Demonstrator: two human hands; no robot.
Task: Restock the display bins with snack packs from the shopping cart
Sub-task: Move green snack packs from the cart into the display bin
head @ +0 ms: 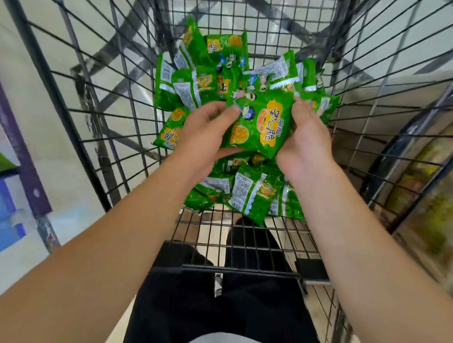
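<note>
Green snack pack (pixel 259 124) between both hands' fingers (pixel 224 115)

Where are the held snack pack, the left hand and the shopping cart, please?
held snack pack (pixel 262 124), head view, printed front.
left hand (pixel 206 136), head view, back of hand.
shopping cart (pixel 249 266), head view, near rim bar.

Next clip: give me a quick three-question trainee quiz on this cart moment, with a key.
1. True or false: both the left hand and the right hand hold the same green snack pack.
2. Where do the other packs lie? A) on the floor B) in the wire cart C) on a shelf
3. Fill in: the held pack is raised above the ____ of packs.

Key: 1 true; 2 B; 3 pile.
</note>
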